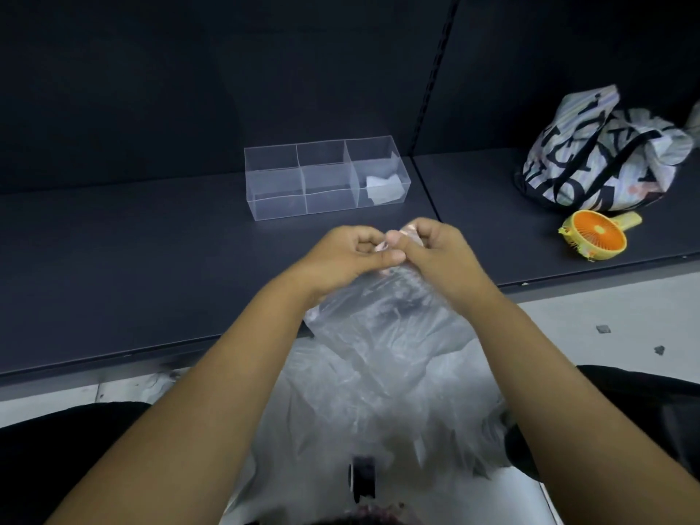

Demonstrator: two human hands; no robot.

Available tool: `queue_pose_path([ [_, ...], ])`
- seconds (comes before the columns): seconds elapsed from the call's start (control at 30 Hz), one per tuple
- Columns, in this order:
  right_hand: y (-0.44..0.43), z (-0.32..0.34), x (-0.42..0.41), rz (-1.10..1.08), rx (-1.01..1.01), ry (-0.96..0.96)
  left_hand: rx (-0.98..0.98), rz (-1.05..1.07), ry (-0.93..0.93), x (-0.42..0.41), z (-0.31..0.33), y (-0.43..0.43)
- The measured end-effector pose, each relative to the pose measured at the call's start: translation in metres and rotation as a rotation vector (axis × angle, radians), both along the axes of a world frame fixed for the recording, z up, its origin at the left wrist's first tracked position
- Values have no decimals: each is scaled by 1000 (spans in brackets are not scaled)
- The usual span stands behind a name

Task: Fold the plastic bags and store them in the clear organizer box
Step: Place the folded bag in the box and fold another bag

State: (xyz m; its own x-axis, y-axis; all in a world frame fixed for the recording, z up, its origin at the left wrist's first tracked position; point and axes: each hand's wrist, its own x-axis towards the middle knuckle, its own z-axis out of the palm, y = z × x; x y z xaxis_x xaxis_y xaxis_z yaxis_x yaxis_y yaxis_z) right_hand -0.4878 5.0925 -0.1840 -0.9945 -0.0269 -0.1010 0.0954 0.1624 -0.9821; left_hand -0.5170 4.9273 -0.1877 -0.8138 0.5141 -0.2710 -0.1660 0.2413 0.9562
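Pinching the plastic bag's (382, 335) top edge between both hands' fingers (394, 255)

Thin crinkled translucent plastic bag (382, 335), clear glossy smooth plastic box (322, 180), matt dark smooth shelf (151, 240), soft printed cloth tote (602, 149), glossy orange and yellow plastic fan (594, 234)

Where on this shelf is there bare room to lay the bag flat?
Widest bare stretch: the dark shelf left of the clear organizer box, down to its front edge. A smaller patch lies between box and orange fan. Tight: between the box and the left hand and right hand. Crowded: far right, around the tote bag.
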Motion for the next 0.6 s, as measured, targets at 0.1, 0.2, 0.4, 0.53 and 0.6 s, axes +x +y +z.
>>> queue_pose_path([
  [0.1, 30, -5, -12, 252, 48, -237, -5, 241, -56, -14, -9, -10],
  [0.2, 64, -28, -19, 405, 284, -460, -66, 460, -36, -32, -32, -36],
  [0.4, 108, -68, -40, -54, 356, -375, -153, 793, -118, -63, -84, -86],
  [0.53, 75, -90, -43, 36, 259, -400, -216, 860, -181, -73, -117, -102],
  [0.6, 56, -100, -48, 115, 260, -424, -213, 879, -199, -77, -128, -107],
])
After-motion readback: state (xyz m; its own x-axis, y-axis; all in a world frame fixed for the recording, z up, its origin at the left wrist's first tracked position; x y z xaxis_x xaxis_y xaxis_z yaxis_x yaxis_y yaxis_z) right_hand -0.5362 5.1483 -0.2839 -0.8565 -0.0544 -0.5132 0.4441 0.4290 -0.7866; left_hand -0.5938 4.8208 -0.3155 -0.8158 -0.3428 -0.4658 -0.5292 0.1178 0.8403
